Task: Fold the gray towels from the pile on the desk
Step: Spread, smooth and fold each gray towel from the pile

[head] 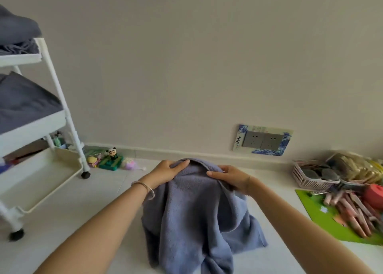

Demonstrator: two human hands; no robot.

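Near the desk's far edge, both hands, left hand and right hand, grip the crumpled blue-gray terry towel by its top hem (lifting it to shake flat, I reckon).

The left hand and right hand hold the top of a towel between them. It hangs below them onto the desk. Well left of the left hand stands a tiered cart with folded cloth on its shelves. Beyond that hand, figurines sit by the wall. Beyond the right hand is a wall socket. Far to its right is a basket, with clothespins nearer on a mat.
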